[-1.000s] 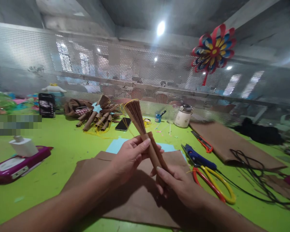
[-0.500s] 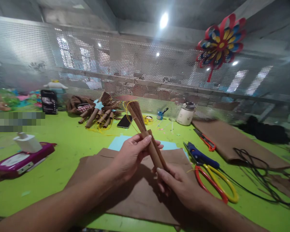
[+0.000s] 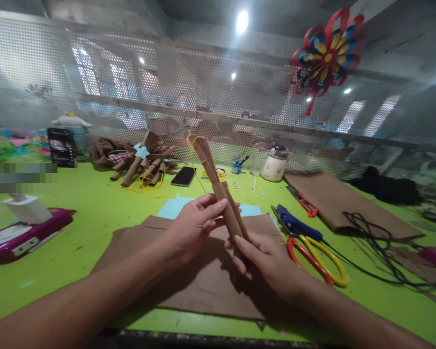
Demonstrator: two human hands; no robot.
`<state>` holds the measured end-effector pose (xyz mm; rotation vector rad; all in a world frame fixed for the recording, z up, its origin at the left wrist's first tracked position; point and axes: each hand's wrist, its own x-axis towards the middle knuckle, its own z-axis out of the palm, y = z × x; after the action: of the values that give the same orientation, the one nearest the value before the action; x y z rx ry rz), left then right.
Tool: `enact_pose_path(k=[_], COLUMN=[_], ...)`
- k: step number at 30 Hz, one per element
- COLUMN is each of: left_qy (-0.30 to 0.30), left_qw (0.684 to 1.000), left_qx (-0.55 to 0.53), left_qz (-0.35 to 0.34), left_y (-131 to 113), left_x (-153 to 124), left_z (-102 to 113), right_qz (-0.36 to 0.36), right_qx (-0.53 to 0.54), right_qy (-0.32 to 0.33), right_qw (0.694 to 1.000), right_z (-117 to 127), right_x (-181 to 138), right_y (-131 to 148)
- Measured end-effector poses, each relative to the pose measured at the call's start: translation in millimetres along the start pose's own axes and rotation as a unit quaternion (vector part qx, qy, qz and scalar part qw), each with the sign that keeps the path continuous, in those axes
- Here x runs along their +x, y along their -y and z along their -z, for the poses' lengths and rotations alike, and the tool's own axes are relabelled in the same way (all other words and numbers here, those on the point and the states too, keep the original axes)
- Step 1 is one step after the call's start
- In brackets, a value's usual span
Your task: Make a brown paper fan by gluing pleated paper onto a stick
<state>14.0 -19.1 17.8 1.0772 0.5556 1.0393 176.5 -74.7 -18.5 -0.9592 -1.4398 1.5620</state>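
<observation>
A brown paper bundle [image 3: 228,213], its top end cut into thin strips like a small broom, is held tilted in front of me. My left hand [image 3: 199,220] pinches its middle between thumb and fingers. Lower down, my right hand [image 3: 257,252] grips the bottom end. A loop of yellow string [image 3: 193,141] hangs at the stripped top. Below both hands lies a large sheet of brown paper [image 3: 131,261], with light blue paper [image 3: 172,206] showing behind it. Similar brown rolls with a blue star [image 3: 142,152] sit in a pile at the back left.
On the green table [image 3: 58,281], scissors [image 3: 321,264] and a blue glue gun [image 3: 296,225] lie right of my hands, with a black cable trailing away. Beyond are a utility knife [image 3: 305,202], folded brown paper [image 3: 349,203], a white flask [image 3: 275,165], a phone [image 3: 183,176] and a purple power strip [image 3: 25,232].
Both hands keep their hold on the paper bundle, which stands slightly more upright. The whole scene has shifted a little left and up as the camera moved.
</observation>
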Motion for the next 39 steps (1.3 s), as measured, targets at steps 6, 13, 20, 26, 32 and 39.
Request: enact_pose_path(k=[6,13,20,26,32,39], left_qy=[-0.029,-0.037,-0.06,-0.084,-0.072,-0.081], left_qw=[1.0,0.999,0.998,0.996,0.997,0.997], left_qx=[-0.001,0.009,0.011,0.004,0.011,-0.001], left_qz=[0.011,0.013,-0.001,-0.003,0.01,-0.002], left_y=[4,7,5,3,6,3], left_x=[4,5,8,13,14,19], left_z=[3,2,3,8,10,13], right_qz=[-0.005,-0.021,-0.097,-0.08,-0.034,-0.037], right_qx=[0.016,-0.018,-0.141,-0.271,-0.31,-0.34], right_qy=[0.032,0.059,0.101,0.3,0.318,0.313], right_qw=[0.999,0.998,0.98,0.911,0.895,0.886], right_z=[2,-1,-5,-4,-2,1], right_x=[0,-3,-11,-28,-31,-33], right_y=[0,2,13,18,28,33])
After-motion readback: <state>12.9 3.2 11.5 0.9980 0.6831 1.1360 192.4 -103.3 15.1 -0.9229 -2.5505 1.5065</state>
